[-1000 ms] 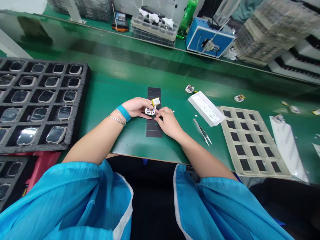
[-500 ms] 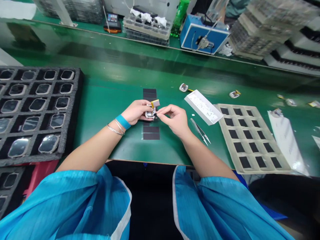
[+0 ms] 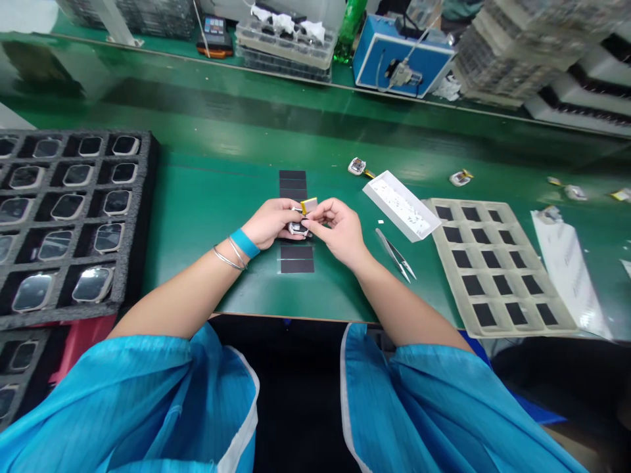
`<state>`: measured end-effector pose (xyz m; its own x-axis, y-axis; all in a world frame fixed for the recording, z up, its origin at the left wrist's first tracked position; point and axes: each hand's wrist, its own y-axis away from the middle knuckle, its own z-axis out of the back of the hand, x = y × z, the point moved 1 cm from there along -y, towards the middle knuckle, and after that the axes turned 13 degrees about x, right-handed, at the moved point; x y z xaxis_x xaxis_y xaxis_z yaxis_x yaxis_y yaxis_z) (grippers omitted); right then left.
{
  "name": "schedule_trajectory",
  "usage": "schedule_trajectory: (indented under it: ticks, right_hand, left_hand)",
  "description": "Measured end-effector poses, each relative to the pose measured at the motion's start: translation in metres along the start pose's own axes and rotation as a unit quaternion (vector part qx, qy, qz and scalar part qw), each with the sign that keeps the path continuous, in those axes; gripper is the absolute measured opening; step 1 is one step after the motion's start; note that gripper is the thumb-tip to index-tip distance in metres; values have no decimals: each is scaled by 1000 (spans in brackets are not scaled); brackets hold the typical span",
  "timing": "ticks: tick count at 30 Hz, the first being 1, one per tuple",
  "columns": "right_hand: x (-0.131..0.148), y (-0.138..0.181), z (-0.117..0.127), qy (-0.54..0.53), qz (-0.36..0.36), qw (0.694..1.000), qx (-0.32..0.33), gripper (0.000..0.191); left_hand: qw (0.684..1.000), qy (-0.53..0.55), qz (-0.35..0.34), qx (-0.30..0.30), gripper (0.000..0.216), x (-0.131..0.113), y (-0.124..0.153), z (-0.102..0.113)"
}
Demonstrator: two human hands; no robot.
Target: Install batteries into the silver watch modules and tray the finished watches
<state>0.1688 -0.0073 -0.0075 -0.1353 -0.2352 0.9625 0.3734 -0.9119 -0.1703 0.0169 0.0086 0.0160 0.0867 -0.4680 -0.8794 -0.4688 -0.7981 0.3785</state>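
My left hand (image 3: 270, 223) is closed around an opened watch case (image 3: 298, 228), a small white-rimmed housing held just above the table. From its top sticks out a silver battery with yellow tape (image 3: 309, 205). The fingers of my right hand (image 3: 338, 230) are pinched together at the case's right side; a dark patch shows under the fingertips, and whether they grip a separate piece is hidden. Strips of black adhesive pads (image 3: 297, 259) lie under and around the hands. Tweezers (image 3: 396, 256) rest to the right of my right hand.
A white tray of small white bits (image 3: 401, 205) lies right of centre, beside a beige compartment tray (image 3: 466, 276) with black pads. On the left stands a black foam tray (image 3: 133, 263) of watches. More opened watch cases (image 3: 357, 166) lie farther back. A blue box (image 3: 394, 56) sits on the shelf.
My right fingertips have moved in over the watch case, where a dark patch now shows. The left hand keeps its hold. The whole view has shifted slightly.
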Motion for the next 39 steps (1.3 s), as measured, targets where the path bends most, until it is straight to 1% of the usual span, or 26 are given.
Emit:
schedule_trajectory:
  ticks: [3,6,8,10,11,12,13,14,15,16,18,20,23,25,29,32,36,39]
  right_hand:
    - [1,1,-2,32,16,999,-15,19]
    - [5,4,-4,109,17,994,-21,13]
    - [9,7,-6,181,21,983,-20,9]
    - [13,9,-7,256,31,966,-27,6]
    - [14,9,-7,286,34,957,-38,6]
    - [13,8,-6,304,32,951,-53,11]
    - [12,7,-3,302,26,951,-68,19]
    - [9,5,-1,277,15,958,-76,28]
    - [5,2,2,232,5,970,-75,34]
    - [1,0,4,176,-3,982,-64,35]
    - [-5,-4,8,82,-7,996,-41,25]
    - [-7,-5,10,64,2,997,-51,17]
    - [0,-2,10,122,21,988,-97,10]
    - [5,1,8,172,29,979,-105,8]
    - [9,3,-2,282,51,956,-66,8]
    - [9,3,-7,348,70,935,-28,15]
    - [11,3,-7,375,87,923,-5,21]
    - [11,2,-3,367,93,926,0,19]
  left_hand:
    - [1000,8,-3,-1,11,1,0,0]
    - [1000,21,-7,-2,11,2,-1,1]
    - [1000,28,-11,-3,12,3,-1,1]
    - [999,33,-19,-7,12,3,0,1]
    - [999,34,-23,-9,12,3,0,0]
    - [999,35,-24,-10,12,3,0,0]
    - [999,33,-23,-11,12,3,0,0]
    - [999,31,-20,-11,12,3,1,-1]
    - [999,27,-17,-10,12,3,1,-1]
    - [1000,25,-14,-7,12,3,1,-1]
    - [1000,28,-13,2,13,3,0,0]
    - [999,44,-12,26,13,3,1,0]
    - [995,63,-21,73,22,3,1,-1]
    - [995,55,-30,72,27,4,0,-2]
    - [999,37,-33,22,23,7,-2,-2]
    - [996,78,-33,18,22,7,-3,0]
    - [988,151,-21,19,25,4,-4,5]
    - [988,149,-38,32,21,4,-4,7]
